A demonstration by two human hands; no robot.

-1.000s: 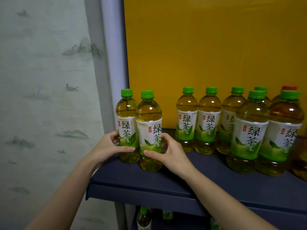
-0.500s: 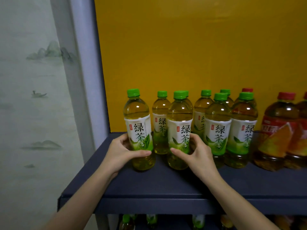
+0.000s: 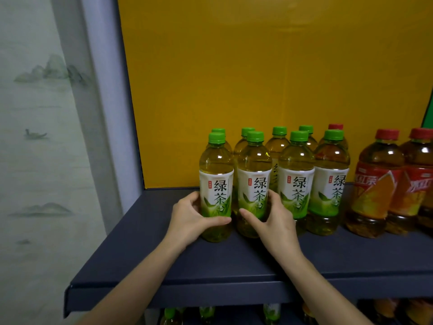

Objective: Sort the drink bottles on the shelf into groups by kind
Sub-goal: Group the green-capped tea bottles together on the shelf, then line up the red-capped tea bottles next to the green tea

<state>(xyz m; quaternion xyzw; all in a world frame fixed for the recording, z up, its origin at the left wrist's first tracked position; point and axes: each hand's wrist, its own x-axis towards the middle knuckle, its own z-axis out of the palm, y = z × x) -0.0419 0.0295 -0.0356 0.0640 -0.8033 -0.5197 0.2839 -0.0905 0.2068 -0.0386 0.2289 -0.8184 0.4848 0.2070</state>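
— What are the two hands doing?

— The left hand [image 3: 187, 219] is curled round the lower part of one green tea bottle [image 3: 216, 184], with the thumb in front, under the label. The right hand [image 3: 274, 221] grips the neighbour bottle [image 3: 254, 184] in the same manner. Both bottles stand upright on the dark blue shelf [image 3: 164, 266], between the two hands and very close together.

— And the other drinks?

— Just to the right of the right hand two more green tea bottles [image 3: 296, 184] stand in the front row, close against the neighbour bottle. Behind the hands there is a back row of green caps [image 3: 279, 130] before the yellow panel [image 3: 257, 78], and one red cap [image 3: 335, 126] shows at the right end of that row. Farther to the right of the right hand, the red-capped tea bottles [image 3: 377, 191] with orange-red labels stand as their own group.

— Anything under the hands?

— Yes, some bottles on a lower level, but they are too dark to name.
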